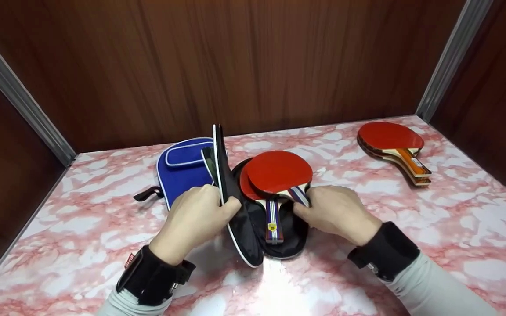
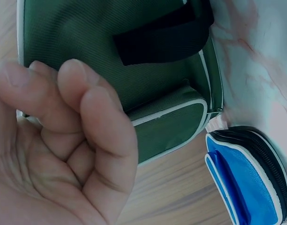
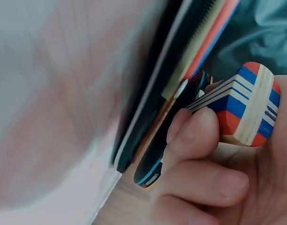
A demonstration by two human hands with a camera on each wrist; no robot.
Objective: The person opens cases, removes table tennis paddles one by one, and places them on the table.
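A paddle case lies unzipped, its black-lined base (image 1: pixel 294 241) flat on the table and its flap (image 1: pixel 245 237) standing nearly upright. My left hand (image 1: pixel 198 215) grips the flap's edge, thumb on the black lining. The outside is green fabric (image 2: pixel 73 28) with white piping and a black strap (image 2: pixel 164 42). Inside the base rests a red table tennis paddle (image 1: pixel 273 215), handle toward me. Above it my right hand (image 1: pixel 341 210) holds a second red paddle (image 1: pixel 279 171) by its striped handle (image 3: pixel 248 105), the blade overlapping the lower one.
A blue paddle case (image 1: pixel 182 175) with white piping lies behind the flap, its black strap (image 1: pixel 147 192) pointing left. At the back right, two red paddles (image 1: pixel 389 136) are stacked with orange handles toward me. Wood-grain panels (image 1: pixel 253 66) wall in the marbled table.
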